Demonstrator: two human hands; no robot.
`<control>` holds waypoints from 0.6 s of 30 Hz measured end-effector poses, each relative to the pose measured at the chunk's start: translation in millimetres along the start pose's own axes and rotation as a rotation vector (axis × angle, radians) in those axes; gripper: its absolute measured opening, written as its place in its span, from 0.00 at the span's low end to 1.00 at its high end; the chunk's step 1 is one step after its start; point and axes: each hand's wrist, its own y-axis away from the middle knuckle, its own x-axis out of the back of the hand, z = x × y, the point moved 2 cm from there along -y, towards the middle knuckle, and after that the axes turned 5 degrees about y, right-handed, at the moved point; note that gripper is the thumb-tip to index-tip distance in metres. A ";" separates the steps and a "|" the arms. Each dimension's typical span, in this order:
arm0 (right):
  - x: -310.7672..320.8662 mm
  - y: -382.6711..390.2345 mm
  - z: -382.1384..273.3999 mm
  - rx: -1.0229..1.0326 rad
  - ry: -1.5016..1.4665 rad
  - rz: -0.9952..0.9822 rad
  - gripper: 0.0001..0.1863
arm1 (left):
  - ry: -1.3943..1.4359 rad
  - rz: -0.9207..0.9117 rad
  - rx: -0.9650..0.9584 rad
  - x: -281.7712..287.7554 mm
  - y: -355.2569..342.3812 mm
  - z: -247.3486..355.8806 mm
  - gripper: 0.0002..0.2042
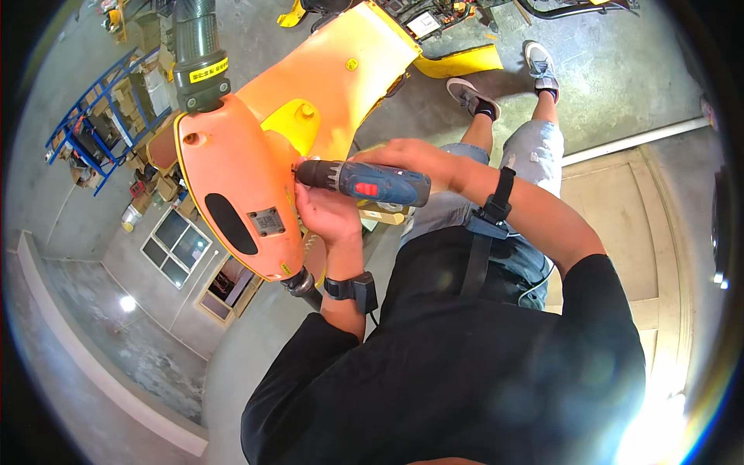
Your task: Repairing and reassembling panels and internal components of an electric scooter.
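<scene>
My right hand [403, 157] is closed on a blue and black cordless drill [387, 184] with a red button on its side. The drill's black chuck points left at the inner edge of an orange scooter front cover [232, 167]. Just under the chuck is my left hand [332, 215], its fingers bunched against the cover near the drill's tip. The chuck hides part of those fingers, and what they pinch cannot be made out. A black oval panel [231, 223] and a small metal plate [267, 222] are set in the cover.
A dark handlebar grip [198, 58] rises from the cover's far end. Beyond lies an orange body panel [333, 66] with a yellow part [294, 124]. A curved yellow panel [461, 62] is on the floor near my feet. A blue rack [101, 116] with boxes stands far left.
</scene>
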 end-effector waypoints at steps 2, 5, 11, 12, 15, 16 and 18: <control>1.9 -1.9 2.0 0.001 0.011 -0.011 0.29 | -0.011 0.031 0.004 2.1 0.5 0.6 0.21; 3.6 1.7 9.8 -0.016 0.068 -0.063 0.30 | -0.089 0.047 -0.012 -2.4 -0.8 -0.3 0.21; 2.7 3.8 13.8 -0.006 0.105 -0.117 0.30 | -0.124 0.049 -0.029 -0.5 -1.3 -0.6 0.20; 3.4 4.2 12.6 0.001 0.094 -0.113 0.30 | -0.135 0.060 -0.046 -1.5 -1.4 -0.9 0.19; 1.1 5.7 16.1 0.007 0.091 -0.062 0.30 | -0.163 0.068 -0.081 -12.3 0.9 -2.2 0.19; 1.7 6.0 16.2 0.006 0.092 -0.059 0.30 | -0.178 0.069 -0.104 -15.3 1.6 -2.2 0.19; 3.1 6.2 14.2 0.043 0.102 -0.043 0.31 | -0.164 0.062 -0.091 -13.8 0.6 -1.8 0.19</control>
